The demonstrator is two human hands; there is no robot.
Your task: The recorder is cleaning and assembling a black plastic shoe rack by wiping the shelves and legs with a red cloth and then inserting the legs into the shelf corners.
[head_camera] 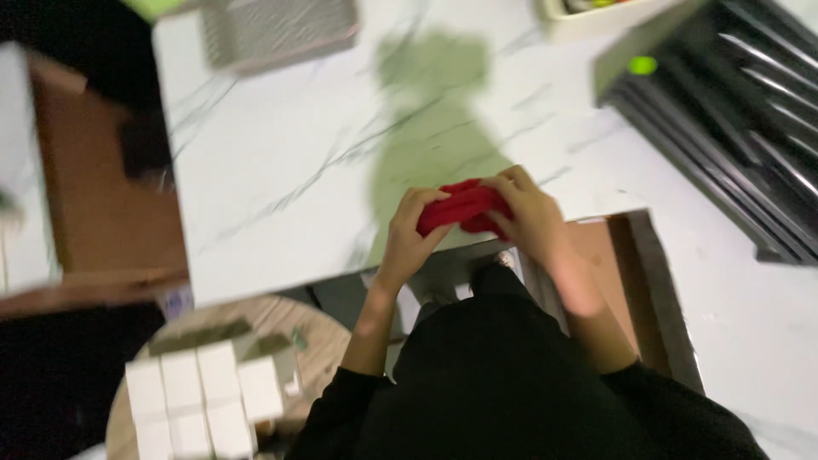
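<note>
A white, marble-patterned table (281,162) fills most of the view, seen from above, with its near edge running just in front of the person's body. The picture is blurred, so fine detail is lost.

Both hands meet at that near edge, over the table, and share one thing: a red cloth (460,209), bunched or folded into a soft roll. The left hand (411,232) wraps its fingers over the left end, and the right hand (530,213) curls over the right end and top, so each hand is closed on the cloth and only its middle shows between them. Holding it from both ends like this keeps the soft bundle gathered instead of letting it fall open; whether it rests on the table or is lifted just clear cannot be told.

The person's black sleeves and black clothing fill the lower middle of the picture.

Well apart from the hands, a grey wire basket (277,30) sits at the far edge of the table, and a pale tray (588,21) lies near the far right corner. A black slatted rack (733,111) stands to the right. Lower left, off the table, a cluster of small white boxes (200,400) sits packed together on a round wooden stool (281,319).
</note>
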